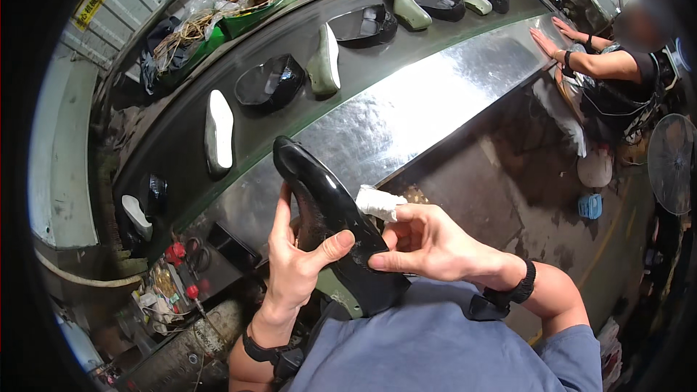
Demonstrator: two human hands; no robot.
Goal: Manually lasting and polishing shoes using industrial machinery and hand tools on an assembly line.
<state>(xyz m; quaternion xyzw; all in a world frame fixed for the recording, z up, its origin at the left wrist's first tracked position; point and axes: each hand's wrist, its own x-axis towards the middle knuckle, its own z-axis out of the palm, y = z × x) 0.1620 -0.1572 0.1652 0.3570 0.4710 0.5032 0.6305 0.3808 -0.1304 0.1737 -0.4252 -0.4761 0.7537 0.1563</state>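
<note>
In front of my body I hold a glossy black shoe upper (327, 189) fitted over a green shoe last (335, 287), its toe pointing up and away. My left hand (301, 265) is closed round its left side, thumb across the near face and fingers behind. On the right side, my right hand (428, 243) pinches the edge of the black upper between thumb and bent fingers. A white wrap or cloth (379, 203) shows at that hand's index finger; which of the two I cannot tell. Fingertips behind the upper are hidden.
Beyond my hands runs a dark conveyor belt (185, 138) with several lasts, such as a white-soled one (219, 134), and black uppers (270, 81). A metal ledge (356, 138) borders it. Another person (617, 65) sits at the far right, hands on the ledge. Scissors (196, 254) lie left.
</note>
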